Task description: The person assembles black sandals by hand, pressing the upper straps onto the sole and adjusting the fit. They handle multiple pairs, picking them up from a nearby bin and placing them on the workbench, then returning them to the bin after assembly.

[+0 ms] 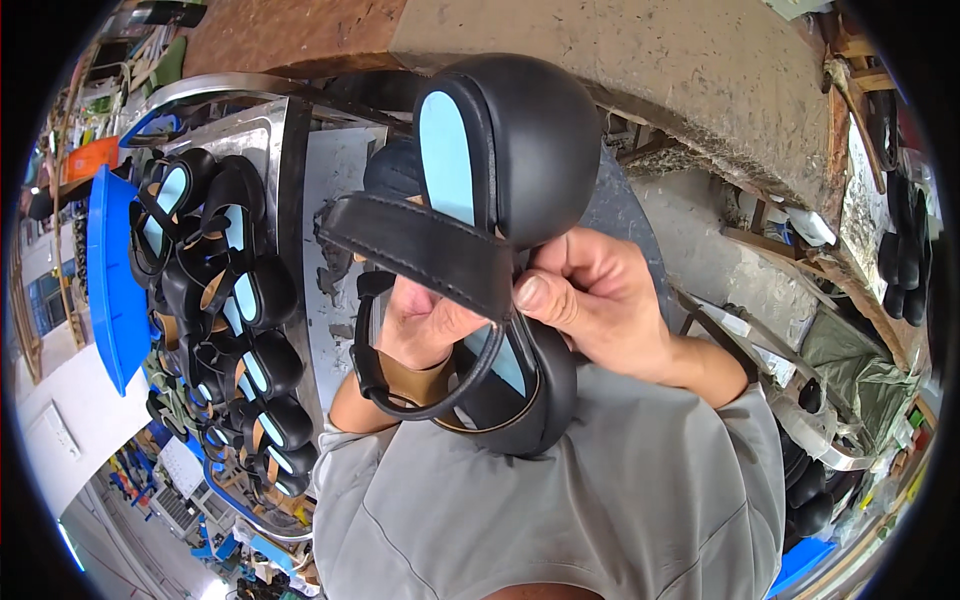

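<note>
The black sandal (545,150) is located in front of the grey shirt (620,490). The left hand (425,325) grasps its midsection beneath the wide strap (420,250); the right hand (600,300) pinches the strap's base, presumably to keep that joint steady and visible. The strap partly hides the left hand. Similar sandals (272,290) crowd the left side, beside a blue bin (110,280); a workbench (620,50) limits forward clearance.

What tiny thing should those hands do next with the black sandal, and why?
Perhaps the right hand should gently press the near end of the wide black strap against the black sandal. Its thumb tip is right by that end, and the left hand, partly hidden behind the strap, looks placed to steady it.
</note>
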A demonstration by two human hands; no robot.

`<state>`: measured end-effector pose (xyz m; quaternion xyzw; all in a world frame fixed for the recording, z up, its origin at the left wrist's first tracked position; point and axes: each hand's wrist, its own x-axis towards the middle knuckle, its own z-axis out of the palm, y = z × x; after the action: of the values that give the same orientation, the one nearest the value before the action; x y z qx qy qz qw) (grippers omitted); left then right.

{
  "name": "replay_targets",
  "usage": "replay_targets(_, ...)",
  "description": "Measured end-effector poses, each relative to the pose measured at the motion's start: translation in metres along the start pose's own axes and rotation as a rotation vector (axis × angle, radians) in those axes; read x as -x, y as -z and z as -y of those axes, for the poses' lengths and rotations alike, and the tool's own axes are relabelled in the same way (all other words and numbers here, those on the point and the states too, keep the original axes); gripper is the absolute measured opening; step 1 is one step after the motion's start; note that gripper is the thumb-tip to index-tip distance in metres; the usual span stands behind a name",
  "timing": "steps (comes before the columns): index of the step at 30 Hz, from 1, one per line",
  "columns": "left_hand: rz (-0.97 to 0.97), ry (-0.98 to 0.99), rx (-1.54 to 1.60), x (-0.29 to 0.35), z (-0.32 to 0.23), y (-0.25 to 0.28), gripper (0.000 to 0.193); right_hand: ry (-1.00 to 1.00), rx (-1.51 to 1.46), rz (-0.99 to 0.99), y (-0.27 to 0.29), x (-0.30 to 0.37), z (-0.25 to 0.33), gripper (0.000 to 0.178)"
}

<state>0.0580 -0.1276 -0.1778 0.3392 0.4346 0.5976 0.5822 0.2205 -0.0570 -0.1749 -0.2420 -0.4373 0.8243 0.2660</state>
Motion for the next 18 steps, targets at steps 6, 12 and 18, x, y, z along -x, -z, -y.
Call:
replay_targets(6,0.120,0.002,-0.074,0.005,0.004,0.012,0.038,-0.400,-0.253,0.211,0.010,-0.001,0.012,0.030)
replay_targets(12,0.104,0.056,0.106,0.008,0.000,0.006,0.038,-0.357,-0.341,0.232,0.006,0.002,0.010,0.029)
replay_targets(18,0.119,0.002,-0.035,0.011,-0.007,0.006,0.037,-0.358,-0.366,0.333,0.012,0.005,0.005,0.039)
